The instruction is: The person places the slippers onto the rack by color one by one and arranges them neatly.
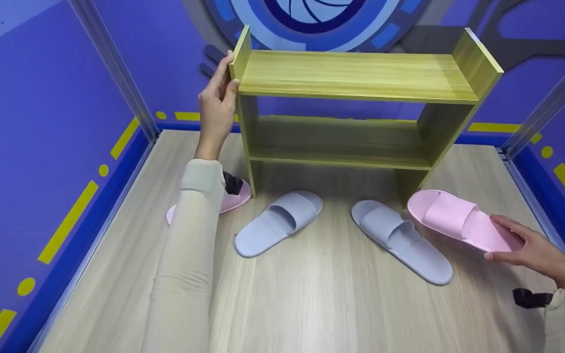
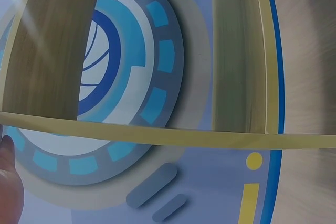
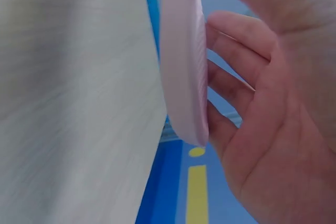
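Note:
At the upper left of a small wooden shelf rack [image 1: 356,76], my left hand [image 1: 218,108] grips the edge of the side panel between thumb and fingers. The left wrist view shows that panel's long edge [image 2: 157,132], with part of the hand [image 2: 9,192] at the left border. My right hand [image 1: 540,252] pinches the heel end of a pink slipper [image 1: 449,213], in front of the rack's right foot. From the right wrist, the slipper's side [image 3: 178,66] appears between thumb and fingers. A second pink slipper [image 1: 236,200] lies partly hidden behind my left forearm.
Two grey slippers lie on the wood-patterned floor [image 1: 312,299], one left of centre [image 1: 260,233] and one right of centre [image 1: 422,257], beside the held pink one. Blue walls [image 1: 52,122] with yellow markings enclose the sides and back.

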`<state>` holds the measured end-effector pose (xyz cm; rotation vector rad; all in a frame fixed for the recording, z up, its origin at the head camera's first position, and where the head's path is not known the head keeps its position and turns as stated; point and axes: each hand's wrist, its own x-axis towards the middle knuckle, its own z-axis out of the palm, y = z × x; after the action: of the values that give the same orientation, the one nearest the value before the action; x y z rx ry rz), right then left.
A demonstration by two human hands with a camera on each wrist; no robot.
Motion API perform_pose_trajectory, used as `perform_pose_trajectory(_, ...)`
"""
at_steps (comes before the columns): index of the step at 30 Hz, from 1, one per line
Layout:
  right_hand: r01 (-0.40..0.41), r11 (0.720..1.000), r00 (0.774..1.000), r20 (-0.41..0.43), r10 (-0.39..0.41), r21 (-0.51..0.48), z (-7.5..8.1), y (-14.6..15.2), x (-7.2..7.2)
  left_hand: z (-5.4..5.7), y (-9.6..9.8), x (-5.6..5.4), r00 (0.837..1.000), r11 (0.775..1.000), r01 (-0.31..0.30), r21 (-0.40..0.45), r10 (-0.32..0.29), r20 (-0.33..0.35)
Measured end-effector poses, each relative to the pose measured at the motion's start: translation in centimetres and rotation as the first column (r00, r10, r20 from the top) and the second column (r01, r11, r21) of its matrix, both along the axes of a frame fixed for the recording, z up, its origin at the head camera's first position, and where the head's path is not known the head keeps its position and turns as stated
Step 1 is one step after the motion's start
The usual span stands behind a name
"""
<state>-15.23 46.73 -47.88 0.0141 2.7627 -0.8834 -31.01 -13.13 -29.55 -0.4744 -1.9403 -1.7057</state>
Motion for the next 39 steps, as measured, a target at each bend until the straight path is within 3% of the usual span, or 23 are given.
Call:
perform_pose_trajectory(8,-0.036,0.999,0.996,-0.082,0.034,-0.020,2.4,-1.5,0.1,0.0,-0.1,0.0,1.000,1.000,0.005,0.005,-0.005,0.010)
perform_pose_trajectory(19,-0.110,0.994,0.973,-0.204,0.108,-0.002,6.6,-4.1,-0.6,0.0,-0.1,-0.1,1.000,1.000,-0.003,-0.001,0.003,0.015)
perform_pose_trajectory(26,-0.173,0.985,0.936,-0.312,0.161,-0.010,9.3,-6.0,-1.2,0.0,-0.1,-0.1,1.000,1.000,0.004,0.000,-0.004,0.014)
perform_pose_trajectory(35,-0.269,0.963,0.850,-0.470,0.237,-0.001,12.6,-8.2,-2.4,-0.1,0.0,0.0,1.000,1.000,-0.005,-0.020,0.005,-0.021)
perform_pose_trajectory(39,-0.261,0.965,0.843,-0.495,0.211,-0.033,14.1,-9.0,-2.8,-0.1,0.0,0.0,1.000,1.000,0.000,-0.016,0.000,-0.024)
